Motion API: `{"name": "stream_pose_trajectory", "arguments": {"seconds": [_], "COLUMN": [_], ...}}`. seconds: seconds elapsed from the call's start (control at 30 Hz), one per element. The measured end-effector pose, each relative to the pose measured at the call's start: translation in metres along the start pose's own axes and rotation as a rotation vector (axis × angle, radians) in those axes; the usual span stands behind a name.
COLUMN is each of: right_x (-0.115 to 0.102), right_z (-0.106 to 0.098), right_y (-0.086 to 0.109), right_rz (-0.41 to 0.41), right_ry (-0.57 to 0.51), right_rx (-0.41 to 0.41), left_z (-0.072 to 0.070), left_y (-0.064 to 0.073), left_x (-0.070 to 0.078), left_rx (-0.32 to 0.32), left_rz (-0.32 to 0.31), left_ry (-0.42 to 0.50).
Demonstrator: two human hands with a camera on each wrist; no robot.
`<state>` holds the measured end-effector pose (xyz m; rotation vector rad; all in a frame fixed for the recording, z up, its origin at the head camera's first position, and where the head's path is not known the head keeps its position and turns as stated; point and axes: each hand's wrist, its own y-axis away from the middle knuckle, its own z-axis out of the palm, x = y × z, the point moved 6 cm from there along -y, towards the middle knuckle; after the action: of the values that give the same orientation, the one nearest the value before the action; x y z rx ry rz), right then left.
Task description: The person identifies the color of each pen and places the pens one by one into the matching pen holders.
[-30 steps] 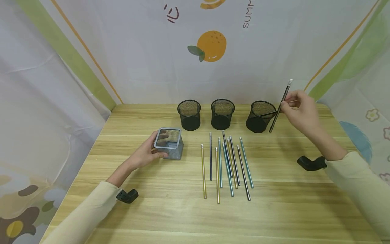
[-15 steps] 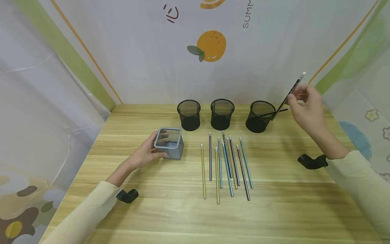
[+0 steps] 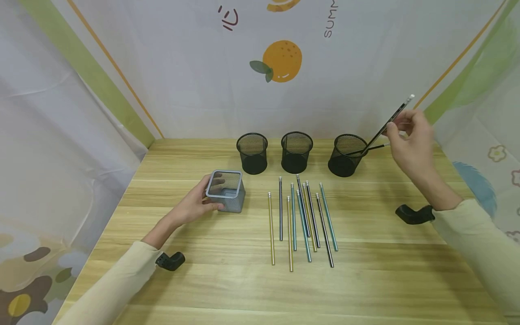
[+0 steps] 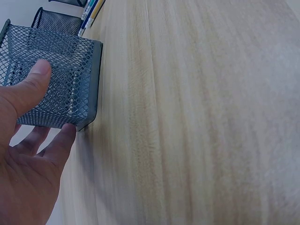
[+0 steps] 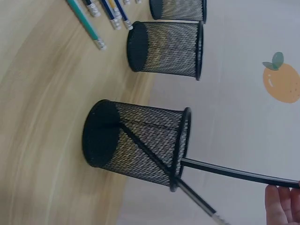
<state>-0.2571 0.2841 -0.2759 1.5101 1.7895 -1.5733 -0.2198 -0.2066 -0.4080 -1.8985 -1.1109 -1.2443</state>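
Observation:
My left hand (image 3: 188,207) grips a grey square mesh pen holder (image 3: 233,205), thumb on its near side and fingers around the left; the left wrist view confirms the thumb (image 4: 30,89) against the mesh. At the right, my right hand (image 3: 412,142) pinches a black pencil (image 3: 396,115) by its upper part, white eraser end up. The pencil slants down to the left, its lower end at the rim of the rightmost round black mesh cup (image 3: 341,166). Inside that cup leans another black pencil (image 5: 197,198), its eraser end sticking out to the right.
Two more round black mesh cups, a middle one (image 3: 294,163) and a left one (image 3: 253,164), stand in the same row. Several pencils in gold, teal and dark colours, including a gold pencil (image 3: 271,230), lie on the wooden table (image 3: 203,280). A printed curtain (image 3: 195,81) hangs behind.
My right hand has moved right and slightly up, tilting its black pencil from steep to slanted, with the lower end now at the cup's rim. The left hand and pen holder stay put.

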Motion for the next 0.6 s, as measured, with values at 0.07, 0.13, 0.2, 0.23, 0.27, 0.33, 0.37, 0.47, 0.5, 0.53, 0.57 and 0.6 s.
{"name": "stream_pose_trajectory", "arguments": {"seconds": [0.07, 0.13, 0.2, 0.23, 0.27, 0.33, 0.37, 0.47, 0.5, 0.53, 0.57, 0.6], "right_x": [0.002, 0.005, 0.007, 0.008, 0.009, 0.010, 0.010, 0.012, 0.014, 0.015, 0.016, 0.017], "right_z": [0.001, 0.003, 0.004, 0.004, 0.005, 0.005, 0.006, 0.007, 0.007, 0.008, 0.008, 0.008], "right_y": [0.000, 0.001, 0.002, 0.003, 0.003, 0.004, 0.005, 0.007, 0.007, 0.007, 0.008, 0.008], "right_rz": [0.007, 0.011, 0.003, -0.005, -0.013, -0.027, -0.032, -0.029, -0.024, -0.017, -0.016, -0.014], "right_ry": [-0.007, -0.017, -0.021, -0.022, -0.025, -0.013, -0.005, 0.008, 0.011, 0.013, 0.020, 0.019], "right_rx": [-0.009, -0.015, -0.019, -0.021, -0.022, -0.022, -0.024, -0.034, -0.039, -0.044, -0.048, -0.052], "left_z": [0.000, 0.000, 0.000, 0.000, 0.000, 0.000, 0.000, 0.000, 0.000, 0.000, 0.000, 0.000], "left_y": [0.000, 0.000, 0.000, 0.000, 0.000, 0.000, 0.000, 0.000, 0.000, 0.000, 0.000, 0.000], "left_x": [0.000, 0.000, 0.000, 0.000, 0.000, 0.000, -0.001, -0.001, -0.001, -0.001, 0.000, 0.000], "left_rx": [0.001, 0.000, 0.004, 0.005, 0.005, 0.004, 0.005, 0.002, 0.001, 0.001, 0.001, 0.000], "left_rz": [-0.005, -0.006, -0.007, -0.007, -0.008, -0.009, -0.012, -0.014, -0.015, -0.016, -0.016, -0.016], "left_ry": [0.000, -0.003, -0.004, -0.005, -0.006, -0.004, -0.002, -0.001, -0.001, -0.002, -0.002, -0.002]}}
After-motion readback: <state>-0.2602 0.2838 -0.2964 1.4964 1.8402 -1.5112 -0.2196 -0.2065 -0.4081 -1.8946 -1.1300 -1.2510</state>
